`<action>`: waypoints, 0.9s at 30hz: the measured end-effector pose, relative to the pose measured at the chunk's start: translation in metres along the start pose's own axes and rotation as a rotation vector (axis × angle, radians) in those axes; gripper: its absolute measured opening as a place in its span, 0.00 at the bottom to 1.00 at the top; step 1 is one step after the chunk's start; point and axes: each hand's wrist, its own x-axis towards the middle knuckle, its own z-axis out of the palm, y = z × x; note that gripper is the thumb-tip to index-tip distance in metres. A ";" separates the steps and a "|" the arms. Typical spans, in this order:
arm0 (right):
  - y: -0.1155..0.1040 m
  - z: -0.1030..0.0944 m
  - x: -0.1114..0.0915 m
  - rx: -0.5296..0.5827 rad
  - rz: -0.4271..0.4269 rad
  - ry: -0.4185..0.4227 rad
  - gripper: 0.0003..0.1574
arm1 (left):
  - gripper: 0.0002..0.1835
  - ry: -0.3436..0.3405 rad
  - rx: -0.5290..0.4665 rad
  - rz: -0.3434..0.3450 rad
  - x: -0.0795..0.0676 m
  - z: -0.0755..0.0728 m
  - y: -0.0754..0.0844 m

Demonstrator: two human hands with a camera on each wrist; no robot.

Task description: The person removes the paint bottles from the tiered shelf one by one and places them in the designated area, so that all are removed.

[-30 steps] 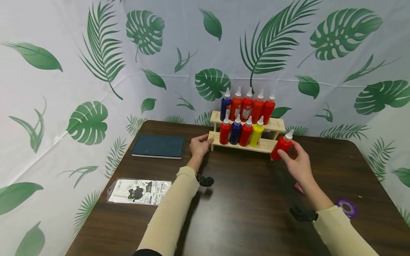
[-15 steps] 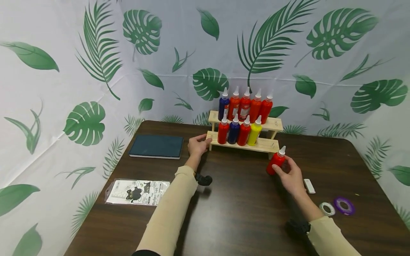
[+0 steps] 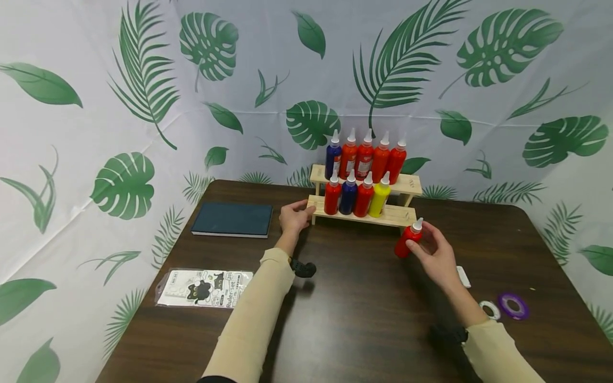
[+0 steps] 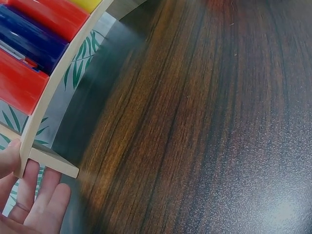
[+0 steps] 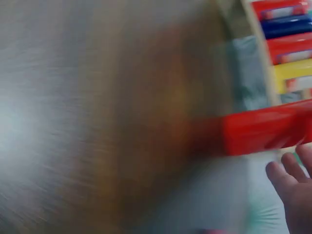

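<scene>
My left hand (image 3: 295,217) grips the left end of a two-tier wooden rack (image 3: 399,217); in the left wrist view its thumb is above the shelf and its fingers below. In my right hand (image 3: 438,260) is a red squeeze bottle (image 3: 407,240) with a white nozzle, held tilted just in front of the rack's right end. On the lower tier stand a red bottle (image 3: 332,198), a dark blue bottle (image 3: 348,197), another red one and a yellow bottle (image 3: 379,199). The upper tier bears a dark blue bottle (image 3: 332,160) and several red and orange bottles (image 3: 365,160).
A dark notebook (image 3: 232,218) lies left of the rack, with a packaged ruler set (image 3: 203,288) nearer me. To the right are a small white object (image 3: 463,276), a white ring (image 3: 489,309) and a purple ring (image 3: 513,306). A leaf-patterned cloth (image 3: 268,48) hangs behind the table.
My right hand has brought the red squeeze bottle from the lower tier's right end toward me and slightly left. The left hand stays on the rack.
</scene>
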 end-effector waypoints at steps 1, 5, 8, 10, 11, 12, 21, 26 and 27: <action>-0.007 -0.004 0.002 -0.009 -0.017 0.017 0.40 | 0.17 -0.002 0.002 -0.002 0.000 0.000 0.000; -0.045 -0.022 0.015 -0.118 -0.095 0.046 0.40 | 0.17 -0.009 0.003 -0.005 -0.001 0.000 0.001; -0.075 -0.030 0.033 -0.235 -0.090 -0.045 0.43 | 0.17 -0.007 0.003 0.006 -0.001 0.000 0.002; -0.091 -0.030 0.048 -0.308 -0.049 -0.156 0.46 | 0.18 -0.006 0.002 0.018 -0.002 -0.001 0.001; -0.098 -0.029 0.056 -0.344 -0.021 -0.219 0.47 | 0.17 -0.006 0.002 0.022 -0.003 -0.001 0.001; -0.102 -0.026 0.063 -0.364 0.009 -0.279 0.49 | 0.17 -0.006 0.002 0.026 -0.003 -0.001 0.001; -0.101 0.011 0.111 -0.366 0.103 -0.454 0.44 | 0.17 0.002 0.011 0.030 -0.004 -0.002 0.002; -0.102 0.023 0.117 -0.363 0.161 -0.433 0.40 | 0.17 0.001 0.014 0.019 -0.003 -0.002 0.002; -0.103 0.024 0.117 -0.358 0.170 -0.429 0.39 | 0.17 -0.002 0.012 0.020 -0.003 -0.002 0.003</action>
